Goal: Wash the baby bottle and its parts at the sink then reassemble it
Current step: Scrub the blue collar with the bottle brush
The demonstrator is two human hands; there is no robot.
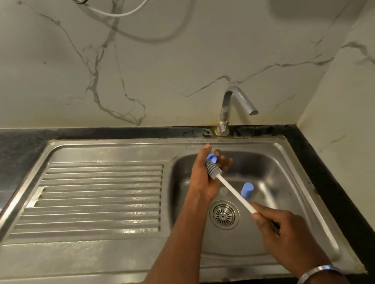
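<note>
Blue part [211,157] in curled fingers of L hand [205,178], brush [232,191] head against it (R hand [285,231] tight round handle).

1 blue part [211,157] against brush [214,170] (grey); blue cap [247,190] in sink [275,161].

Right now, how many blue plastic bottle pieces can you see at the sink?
2. One blue plastic piece is held in the left hand, against the grey bristled brush head; one blue plastic cylinder lies in the stainless steel basin. More may be hidden behind the hands.
</note>
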